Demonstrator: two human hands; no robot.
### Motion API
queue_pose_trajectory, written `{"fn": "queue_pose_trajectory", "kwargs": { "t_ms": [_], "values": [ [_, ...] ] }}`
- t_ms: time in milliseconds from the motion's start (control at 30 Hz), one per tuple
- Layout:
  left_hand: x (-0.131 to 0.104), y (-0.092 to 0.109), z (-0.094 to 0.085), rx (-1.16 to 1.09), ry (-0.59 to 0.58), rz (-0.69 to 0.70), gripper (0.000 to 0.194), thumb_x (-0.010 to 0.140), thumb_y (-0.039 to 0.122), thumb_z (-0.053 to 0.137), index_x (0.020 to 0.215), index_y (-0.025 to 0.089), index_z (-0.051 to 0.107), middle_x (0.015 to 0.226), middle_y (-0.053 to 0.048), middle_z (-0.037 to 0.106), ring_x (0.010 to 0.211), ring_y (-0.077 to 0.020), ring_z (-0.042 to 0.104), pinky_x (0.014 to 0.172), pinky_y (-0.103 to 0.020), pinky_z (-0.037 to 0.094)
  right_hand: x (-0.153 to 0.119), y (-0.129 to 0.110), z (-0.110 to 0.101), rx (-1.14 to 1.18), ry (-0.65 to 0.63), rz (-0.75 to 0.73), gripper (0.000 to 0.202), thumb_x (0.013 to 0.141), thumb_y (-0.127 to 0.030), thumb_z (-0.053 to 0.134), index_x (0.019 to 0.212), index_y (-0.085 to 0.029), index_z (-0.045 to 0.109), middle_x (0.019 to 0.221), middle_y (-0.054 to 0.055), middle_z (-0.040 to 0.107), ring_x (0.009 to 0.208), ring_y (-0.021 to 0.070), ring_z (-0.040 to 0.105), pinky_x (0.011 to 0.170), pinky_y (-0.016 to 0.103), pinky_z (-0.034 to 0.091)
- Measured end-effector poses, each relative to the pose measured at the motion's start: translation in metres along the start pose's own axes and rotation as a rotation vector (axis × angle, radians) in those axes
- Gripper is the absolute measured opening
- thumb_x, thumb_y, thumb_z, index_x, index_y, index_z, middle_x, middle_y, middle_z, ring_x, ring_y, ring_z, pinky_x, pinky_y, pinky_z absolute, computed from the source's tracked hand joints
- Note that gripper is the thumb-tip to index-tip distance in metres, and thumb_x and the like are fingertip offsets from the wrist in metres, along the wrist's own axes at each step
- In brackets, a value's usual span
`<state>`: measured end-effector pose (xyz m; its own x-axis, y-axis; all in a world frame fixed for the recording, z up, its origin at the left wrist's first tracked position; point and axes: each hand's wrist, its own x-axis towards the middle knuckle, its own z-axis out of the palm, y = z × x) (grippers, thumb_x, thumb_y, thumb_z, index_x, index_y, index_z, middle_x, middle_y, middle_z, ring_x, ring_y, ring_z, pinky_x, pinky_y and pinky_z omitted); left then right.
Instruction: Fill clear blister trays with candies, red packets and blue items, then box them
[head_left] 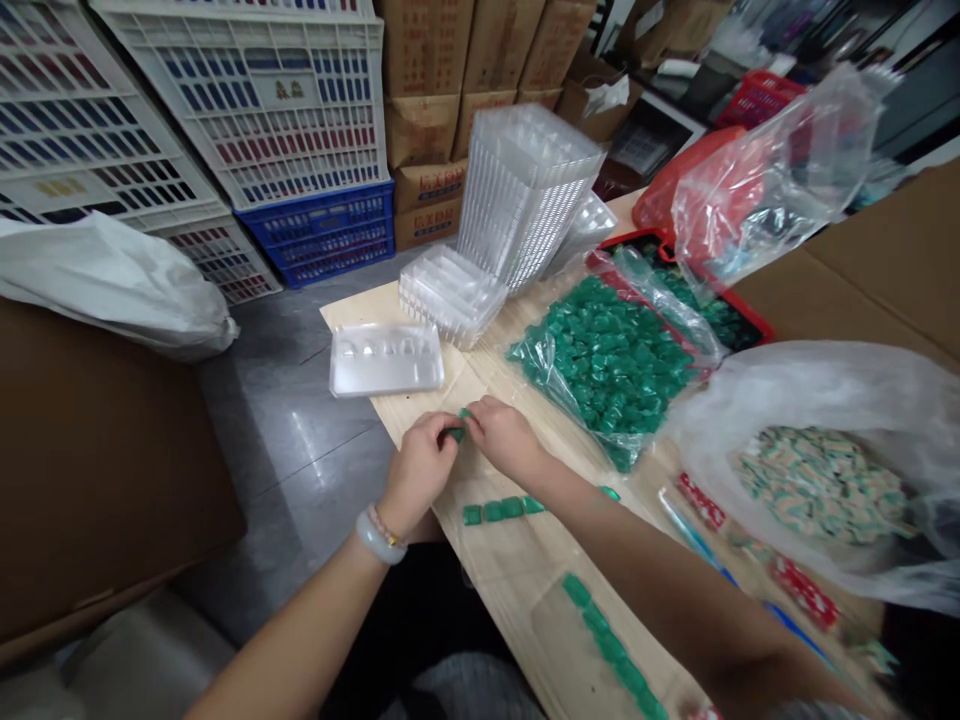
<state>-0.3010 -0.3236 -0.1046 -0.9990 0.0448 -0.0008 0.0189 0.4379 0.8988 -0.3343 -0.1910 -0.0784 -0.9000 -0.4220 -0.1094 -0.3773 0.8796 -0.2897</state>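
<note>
My left hand [420, 465], with a pale bangle at the wrist, pinches a small green piece [455, 434] over the table. Close against it, the fingers of my right hand [504, 436] are closed on another bit of green [465, 413]; whether these are two pieces or one is hard to tell. Below my hands runs a row of green pieces [511, 507], partly behind my right forearm. A second row [611, 640] lies nearer to me. A clear plastic tray [386, 372] with moulded hollows sits at the table's left corner.
Behind the tray stand a low tray stack [450, 290] and a tall one [525, 185]. To the right are an open bag of green pieces [607, 350] and a bag of pale, green-edged pieces [825, 485]. Crates [262, 90] and cartons [427, 120] line the back.
</note>
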Motion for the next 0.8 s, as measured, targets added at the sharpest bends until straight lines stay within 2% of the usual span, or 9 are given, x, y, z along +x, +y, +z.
{"fn": "queue_pose_trajectory", "kwargs": {
  "t_ms": [133, 233, 300, 367, 467, 567, 633, 700, 800],
  "values": [
    [-0.003, 0.005, -0.003, -0.134, 0.056, -0.055, 0.024, 0.069, 0.008, 0.046, 0.085, 0.017, 0.062, 0.086, -0.004, 0.061, 0.08, -0.0144, 0.056, 0.077, -0.03, 0.046, -0.002, 0.005, 0.004, 0.128, 0.032, 0.082, 0.002, 0.075, -0.017, 0.053, 0.077, -0.015, 0.054, 0.078, 0.006, 0.056, 0.07, 0.0152, 0.054, 0.062, 0.025, 0.042],
    [-0.003, 0.013, -0.007, -0.386, 0.003, -0.19, 0.022, 0.071, 0.015, 0.048, 0.09, 0.014, 0.059, 0.082, -0.004, 0.063, 0.067, -0.0113, 0.057, 0.066, -0.026, 0.047, -0.011, 0.017, 0.006, 0.401, 0.108, 0.158, 0.015, 0.07, -0.018, 0.06, 0.081, -0.016, 0.051, 0.072, 0.0, 0.053, 0.06, 0.0105, 0.052, 0.056, 0.022, 0.042],
    [0.0, 0.018, -0.009, -0.491, -0.034, -0.26, 0.018, 0.071, 0.019, 0.051, 0.086, 0.013, 0.059, 0.075, -0.002, 0.063, 0.059, -0.0094, 0.055, 0.06, -0.023, 0.046, -0.02, 0.023, 0.005, 0.538, 0.173, 0.17, 0.015, 0.07, -0.018, 0.058, 0.083, -0.016, 0.051, 0.071, -0.001, 0.053, 0.058, 0.0094, 0.051, 0.055, 0.022, 0.043],
    [0.003, 0.023, -0.007, -0.51, -0.039, -0.286, 0.016, 0.07, 0.021, 0.053, 0.081, 0.012, 0.06, 0.068, -0.001, 0.062, 0.056, -0.0091, 0.054, 0.058, -0.022, 0.046, -0.028, 0.023, 0.002, 0.669, 0.218, 0.154, 0.012, 0.072, -0.018, 0.054, 0.084, -0.017, 0.054, 0.074, 0.001, 0.055, 0.063, 0.0106, 0.053, 0.06, 0.024, 0.045],
    [0.008, 0.025, 0.003, -0.448, -0.035, -0.245, 0.015, 0.07, 0.023, 0.055, 0.08, 0.013, 0.061, 0.071, -0.002, 0.063, 0.063, -0.0109, 0.056, 0.06, -0.022, 0.046, -0.035, 0.014, 0.001, 1.011, 0.194, 0.14, 0.017, 0.075, -0.022, 0.051, 0.091, -0.017, 0.056, 0.08, 0.004, 0.06, 0.074, 0.0124, 0.057, 0.069, 0.027, 0.047],
    [0.009, 0.024, 0.011, -0.382, 0.002, -0.203, 0.016, 0.071, 0.023, 0.054, 0.083, 0.014, 0.06, 0.075, -0.003, 0.063, 0.069, -0.0126, 0.058, 0.064, -0.024, 0.047, -0.032, 0.01, 0.0, 1.235, 0.18, 0.196, 0.016, 0.074, -0.026, 0.054, 0.086, -0.017, 0.056, 0.078, 0.003, 0.062, 0.07, 0.0125, 0.059, 0.067, 0.027, 0.049],
    [0.009, 0.023, 0.01, -0.305, 0.022, -0.148, 0.018, 0.074, 0.023, 0.052, 0.088, 0.015, 0.058, 0.079, -0.003, 0.062, 0.071, -0.0131, 0.058, 0.067, -0.026, 0.048, -0.025, 0.015, -0.001, 1.189, 0.231, 0.233, 0.015, 0.072, -0.026, 0.055, 0.084, -0.017, 0.056, 0.074, 0.003, 0.061, 0.065, 0.0121, 0.057, 0.064, 0.027, 0.049],
    [0.01, 0.02, 0.007, -0.152, 0.03, -0.046, 0.021, 0.077, 0.021, 0.049, 0.095, 0.015, 0.057, 0.09, -0.006, 0.06, 0.078, -0.0141, 0.058, 0.074, -0.028, 0.048, -0.015, 0.022, -0.003, 1.001, 0.306, 0.203, 0.014, 0.072, -0.023, 0.055, 0.085, -0.016, 0.056, 0.076, 0.003, 0.059, 0.065, 0.0121, 0.056, 0.063, 0.027, 0.048],
    [0.013, 0.014, 0.005, 0.096, -0.002, 0.088, 0.034, 0.076, 0.012, 0.045, 0.109, 0.016, 0.051, 0.106, -0.009, 0.054, 0.093, -0.0176, 0.053, 0.084, -0.035, 0.044, 0.0, 0.031, -0.001, 0.616, 0.278, 0.007, 0.014, 0.073, -0.013, 0.05, 0.084, -0.015, 0.058, 0.081, 0.005, 0.057, 0.074, 0.0139, 0.053, 0.07, 0.028, 0.045]
  ]
}}
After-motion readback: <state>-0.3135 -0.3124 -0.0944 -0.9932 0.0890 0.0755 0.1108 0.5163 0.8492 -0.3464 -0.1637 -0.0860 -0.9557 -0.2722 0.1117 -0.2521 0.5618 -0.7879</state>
